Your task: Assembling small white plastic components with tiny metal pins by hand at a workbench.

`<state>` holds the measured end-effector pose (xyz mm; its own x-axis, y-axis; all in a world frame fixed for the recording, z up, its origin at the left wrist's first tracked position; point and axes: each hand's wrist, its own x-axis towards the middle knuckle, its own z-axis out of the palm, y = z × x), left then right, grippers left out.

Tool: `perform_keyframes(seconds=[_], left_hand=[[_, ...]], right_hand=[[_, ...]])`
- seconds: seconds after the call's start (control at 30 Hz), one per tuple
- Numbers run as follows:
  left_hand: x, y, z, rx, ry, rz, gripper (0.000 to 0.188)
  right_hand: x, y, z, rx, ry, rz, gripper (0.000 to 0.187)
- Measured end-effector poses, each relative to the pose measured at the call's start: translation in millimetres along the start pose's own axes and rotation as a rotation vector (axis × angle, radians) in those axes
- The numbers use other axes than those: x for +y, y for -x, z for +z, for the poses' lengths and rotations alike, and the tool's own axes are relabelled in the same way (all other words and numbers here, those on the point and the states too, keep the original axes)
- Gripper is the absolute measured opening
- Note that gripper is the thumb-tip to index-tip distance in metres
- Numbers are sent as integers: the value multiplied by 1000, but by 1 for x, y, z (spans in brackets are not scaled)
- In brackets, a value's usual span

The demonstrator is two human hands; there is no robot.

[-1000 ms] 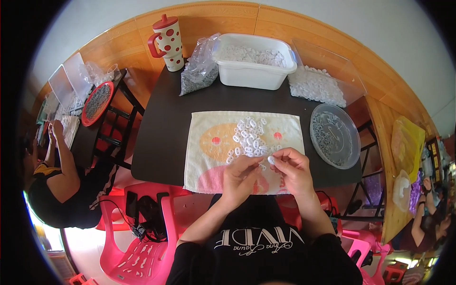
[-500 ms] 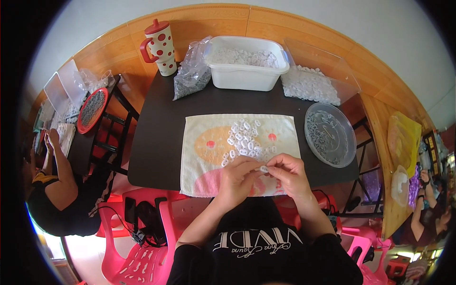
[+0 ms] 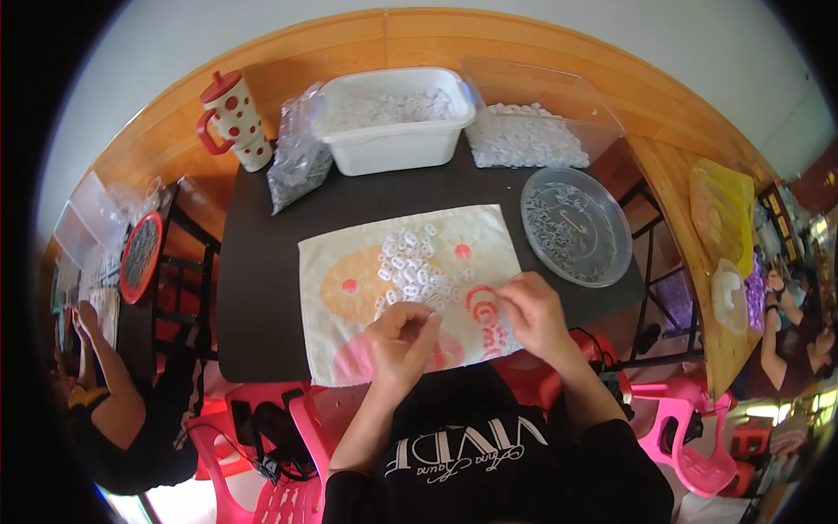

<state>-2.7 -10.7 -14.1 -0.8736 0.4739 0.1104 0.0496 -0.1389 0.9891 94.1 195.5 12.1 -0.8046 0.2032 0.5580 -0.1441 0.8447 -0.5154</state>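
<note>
On the dark table [image 3: 262, 288], a white tub [image 3: 393, 144] and round tray [image 3: 611, 218] flank both hands' fingers [image 3: 428, 325], grip unclear.

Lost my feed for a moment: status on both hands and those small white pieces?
Left hand fingers pinched, contents too small to tell. Right hand curled beside it, over the printed cloth. Small white pieces heaped mid-cloth, ahead of both hands. Nothing between.

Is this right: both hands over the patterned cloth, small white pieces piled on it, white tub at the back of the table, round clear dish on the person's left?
One error: the round clear dish is on the person's right, as the head view shows. The rest holds: left hand and right hand over the patterned cloth, small white pieces on it, white tub at the back.
</note>
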Motion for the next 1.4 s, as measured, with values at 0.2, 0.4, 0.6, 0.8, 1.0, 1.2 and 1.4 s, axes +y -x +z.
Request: perform_keyframes(seconds=[0.2, 0.4, 0.6, 0.8, 1.0, 1.2, 1.4], left_hand=[[21, -5, 4, -62, -626, 415, 10], [28, -15, 14, -128, -635, 448, 14], [19, -5, 6, -25, -240, 119, 12], [10, -5, -1, -27, 173, -62, 20], [1, -6, -1, -98, 382, -68, 23], [-3, -8, -1, -120, 619, -168, 23], [-7, -9, 2, -127, 704, -168, 23]], right_hand=[[17, -9, -34, 129, 167, -30, 19], [119, -50, -87, -48, 498, 92, 17], [143, -70, -80, -401, 685, 111, 21], [156, -70, -81, -345, 723, -24, 22], [112, -67, -83, -37, 36, 73, 18], [5, -46, -25, -87, -700, -46, 10], [-35, -6, 32, -114, -1265, 354, 13]])
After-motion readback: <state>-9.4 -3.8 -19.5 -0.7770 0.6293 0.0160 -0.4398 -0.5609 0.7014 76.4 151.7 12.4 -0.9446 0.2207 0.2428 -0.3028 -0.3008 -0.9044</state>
